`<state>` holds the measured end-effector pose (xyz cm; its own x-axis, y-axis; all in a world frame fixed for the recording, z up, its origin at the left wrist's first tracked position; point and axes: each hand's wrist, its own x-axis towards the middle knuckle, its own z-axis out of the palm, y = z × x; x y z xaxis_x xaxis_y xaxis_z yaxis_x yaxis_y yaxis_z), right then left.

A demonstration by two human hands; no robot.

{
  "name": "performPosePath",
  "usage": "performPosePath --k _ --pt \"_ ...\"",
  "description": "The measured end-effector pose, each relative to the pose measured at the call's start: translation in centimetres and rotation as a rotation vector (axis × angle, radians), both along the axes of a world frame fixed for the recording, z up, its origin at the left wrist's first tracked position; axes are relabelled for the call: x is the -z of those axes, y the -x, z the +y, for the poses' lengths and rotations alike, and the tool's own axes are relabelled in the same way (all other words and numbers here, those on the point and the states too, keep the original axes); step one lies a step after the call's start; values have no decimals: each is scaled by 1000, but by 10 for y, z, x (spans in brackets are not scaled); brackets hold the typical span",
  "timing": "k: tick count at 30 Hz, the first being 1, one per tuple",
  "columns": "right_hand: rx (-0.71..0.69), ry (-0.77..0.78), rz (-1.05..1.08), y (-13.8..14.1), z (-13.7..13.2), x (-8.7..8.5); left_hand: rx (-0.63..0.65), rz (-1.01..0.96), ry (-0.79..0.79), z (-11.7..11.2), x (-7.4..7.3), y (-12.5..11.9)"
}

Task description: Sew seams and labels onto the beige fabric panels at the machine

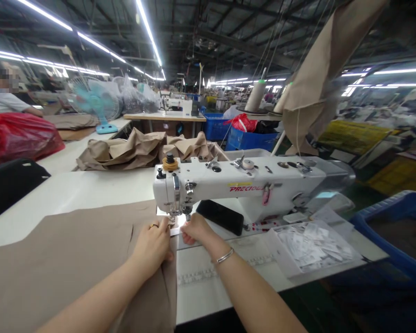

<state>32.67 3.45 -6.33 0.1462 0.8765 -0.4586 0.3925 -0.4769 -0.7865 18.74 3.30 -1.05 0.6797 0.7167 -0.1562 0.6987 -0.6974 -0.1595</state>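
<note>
A large piece of taupe fabric [90, 236] lies over the left of the table, its right edge running under the head of a white sewing machine [211, 180]. My left hand [150, 245] is on that edge beside the presser foot [173, 217], its fingers bent and closed on the cloth. Just right of the needle area, my right hand [196, 229] is closed in a pinch at the end of a small white label [175, 231]. The label lies between both hands at the fabric edge. My right fingertips are partly hidden.
A black phone [222, 216] lies beneath the machine arm. An open box [280, 252] of white labels stands at the right, near a blue crate [384, 217]. Crumpled taupe fabric [131, 148] lies behind the machine. A person [7, 99] is at the far left.
</note>
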Motion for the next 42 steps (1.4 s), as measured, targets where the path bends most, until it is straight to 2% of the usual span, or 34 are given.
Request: performPosePath --k 5,10,17,21,25,34,42 --pt "-43 -97 -182 9 11 2 48 28 -23 1 2 0" --pt "-100 -169 -378 12 12 1 37 29 56 11 9 6" --pt "-245 -417 -629 0 -17 -5 25 19 87 12 9 9" --pt "-378 -593 -786 -8 -32 6 10 13 112 11 8 8" --pt "-411 -727 -984 -11 -31 15 -19 30 122 12 6 5" --pt "-452 -777 -982 -20 -28 13 16 32 81 14 11 5" --pt "-469 -775 -953 -24 -25 13 8 75 93 15 7 2"
